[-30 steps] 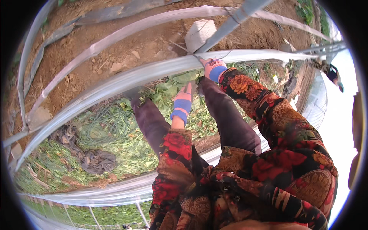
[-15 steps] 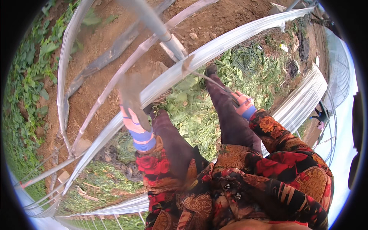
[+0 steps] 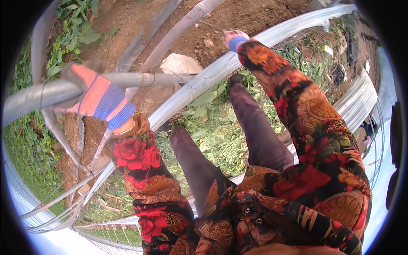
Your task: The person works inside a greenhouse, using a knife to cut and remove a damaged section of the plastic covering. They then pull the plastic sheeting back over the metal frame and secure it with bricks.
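within the left hand (image 3: 88, 91), wrapped shut, sits the grey pole (image 3: 142, 79), reaching rightward to the plastic-wrapped bar (image 3: 212, 76); a loose hold could let it roll or drop. up and right of that grip, the right hand (image 3: 235, 39) seems closed around a thin tool (image 3: 211, 26), which might snag the bar if swung low.

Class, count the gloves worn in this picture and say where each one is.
2: one is on the left hand, at the grey pole; the other is on the right hand, near the top centre.
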Motion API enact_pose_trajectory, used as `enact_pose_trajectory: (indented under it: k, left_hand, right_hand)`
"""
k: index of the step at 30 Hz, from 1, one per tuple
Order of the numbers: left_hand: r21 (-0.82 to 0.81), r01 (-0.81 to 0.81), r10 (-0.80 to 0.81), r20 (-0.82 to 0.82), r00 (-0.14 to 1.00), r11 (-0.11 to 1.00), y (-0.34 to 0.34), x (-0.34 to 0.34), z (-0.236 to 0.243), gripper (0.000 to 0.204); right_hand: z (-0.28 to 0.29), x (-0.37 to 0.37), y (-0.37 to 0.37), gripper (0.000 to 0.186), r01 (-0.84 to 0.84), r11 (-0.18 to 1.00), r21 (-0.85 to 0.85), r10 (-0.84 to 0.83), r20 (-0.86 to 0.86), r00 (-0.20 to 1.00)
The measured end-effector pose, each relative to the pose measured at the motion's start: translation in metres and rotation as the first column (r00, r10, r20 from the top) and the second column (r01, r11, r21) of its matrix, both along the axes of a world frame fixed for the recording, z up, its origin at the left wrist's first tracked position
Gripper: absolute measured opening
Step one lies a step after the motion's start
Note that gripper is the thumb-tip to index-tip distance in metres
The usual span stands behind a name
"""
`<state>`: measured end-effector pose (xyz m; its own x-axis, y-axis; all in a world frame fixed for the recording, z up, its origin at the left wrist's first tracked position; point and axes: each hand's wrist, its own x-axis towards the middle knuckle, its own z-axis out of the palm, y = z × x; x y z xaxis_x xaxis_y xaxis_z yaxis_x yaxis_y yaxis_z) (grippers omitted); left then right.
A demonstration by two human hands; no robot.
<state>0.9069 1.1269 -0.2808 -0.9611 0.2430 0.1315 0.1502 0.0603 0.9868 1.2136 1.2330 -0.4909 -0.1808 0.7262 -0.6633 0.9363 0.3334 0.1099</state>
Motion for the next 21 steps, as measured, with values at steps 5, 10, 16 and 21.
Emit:
enact_pose_trajectory:
  k: [5,10,16,21]
  left_hand:
    - [0.232,0.470,-0.523,0.432,0.735,0.852,-0.019,-0.069,-0.005,0.051]
    - [-0.044,0.288,-0.276,0.178,0.944,0.957,-0.071,-0.096,-0.038,0.043]
    - [-0.028,0.481,-0.406,0.493,0.769,0.877,-0.018,-0.054,0.006,0.035]
    - [-0.210,-0.150,0.073,-0.335,0.939,0.966,0.016,0.005,-0.002,0.031]
  right_hand:
    - [-0.104,-0.035,0.022,0.044,0.081,0.993,0.087,-0.060,-0.228,0.972]
    - [-0.134,-0.033,-0.003,0.046,0.221,0.974,-0.040,-0.224,-0.223,0.949]
    - [-0.100,0.009,-0.039,0.029,-0.370,0.912,-0.175,0.365,-0.066,0.929]
    - [-0.064,0.030,-0.054,0.034,-0.474,0.821,-0.316,0.489,-0.038,0.872]
